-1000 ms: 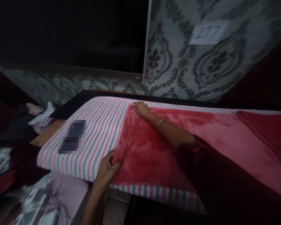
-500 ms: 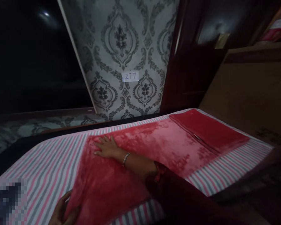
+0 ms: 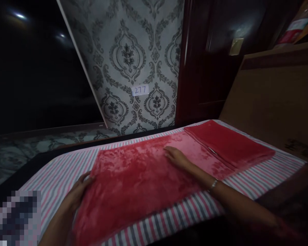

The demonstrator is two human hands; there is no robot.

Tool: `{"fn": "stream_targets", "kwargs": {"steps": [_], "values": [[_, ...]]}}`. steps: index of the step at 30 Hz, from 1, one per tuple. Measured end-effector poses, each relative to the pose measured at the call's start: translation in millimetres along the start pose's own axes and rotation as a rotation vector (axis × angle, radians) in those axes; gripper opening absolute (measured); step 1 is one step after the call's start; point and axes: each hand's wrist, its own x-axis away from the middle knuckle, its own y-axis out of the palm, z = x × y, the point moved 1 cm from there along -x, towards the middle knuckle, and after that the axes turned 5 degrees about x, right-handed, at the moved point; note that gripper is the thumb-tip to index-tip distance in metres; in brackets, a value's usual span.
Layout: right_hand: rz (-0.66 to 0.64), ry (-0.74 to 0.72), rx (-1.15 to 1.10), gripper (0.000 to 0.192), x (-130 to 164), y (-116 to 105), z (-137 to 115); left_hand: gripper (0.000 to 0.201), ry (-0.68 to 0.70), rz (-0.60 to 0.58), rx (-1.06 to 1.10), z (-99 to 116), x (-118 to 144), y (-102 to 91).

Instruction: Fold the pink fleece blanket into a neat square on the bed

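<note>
The left hand [image 3: 80, 187] touches the left edge of the red, rectangular plush cloth [image 3: 133, 184]; pinching cannot be determined. The right hand [image 3: 177, 158], loosely open, lies upon it.

At lower left, the left hand [image 3: 82, 186] touched the left edge of a red plush cloth [image 3: 128, 191]; its grip was unclear. At centre, the right hand [image 3: 178, 157] rested on the cloth, a bracelet [image 3: 213, 185] at its wrist. A striped cover [image 3: 64, 174] lay beneath. A dark screen [image 3: 38, 75] filled the upper left, patterned wallpaper [image 3: 128, 54] the upper middle, a carton [image 3: 274, 99] the right.
</note>
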Motion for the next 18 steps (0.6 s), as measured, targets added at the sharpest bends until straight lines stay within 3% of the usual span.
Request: {"fn": "stream_targets", "kwargs": {"steps": [3,7,10,13,18], "values": [[-0.028,-0.040,-0.001,0.043,50.1,-3.1,-4.5,0.057,0.026,0.065,-0.046,13.2,-13.4,19.5],[-0.273,-0.191,0.050,0.060,96.1,10.6,-54.0,0.060,0.119,0.100,-0.180,5.6,-22.8,26.3],[-0.375,-0.145,0.086,0.063,104.5,17.6,-79.9,0.057,0.269,0.167,-0.412,-1.8,-25.9,26.0],[-0.391,-0.124,0.091,0.063,104.9,19.2,-86.5,0.052,0.358,0.278,-0.629,-0.6,-27.8,27.0],[-0.355,-0.218,0.070,0.072,115.3,16.3,-91.4,0.045,0.197,0.187,-0.440,7.1,-12.7,29.7]]}}
